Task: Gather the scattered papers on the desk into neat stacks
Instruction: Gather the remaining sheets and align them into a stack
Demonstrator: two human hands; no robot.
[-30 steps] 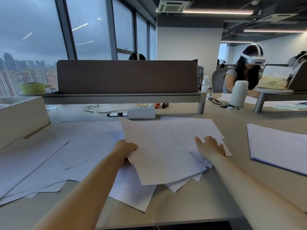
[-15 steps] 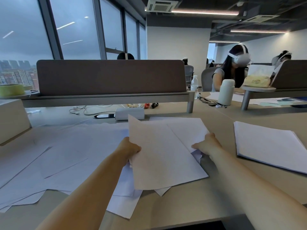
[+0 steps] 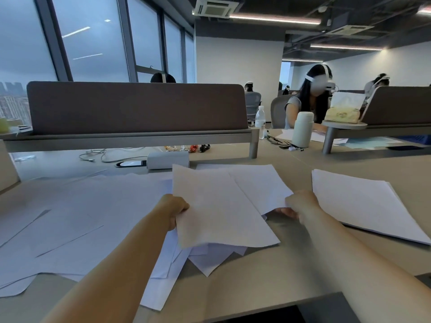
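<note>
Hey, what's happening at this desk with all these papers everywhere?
A person is tidying loose paper. Their left hand and right hand each grip an edge of a bundle of sheets, which looks slightly lifted off the desk. A squared-off stack already lies to the right, apart from the bundle. Many more loose sheets lie spread over the left of the desk, some under the bundle, not yet gathered.

Right hand (image 3: pixel 300 204), flat on the gathered papers (image 3: pixel 219 210) a second ago, has curled its grip round their right edge, and they now lift clear of the counter (image 3: pixel 256 278) on that side.
</note>
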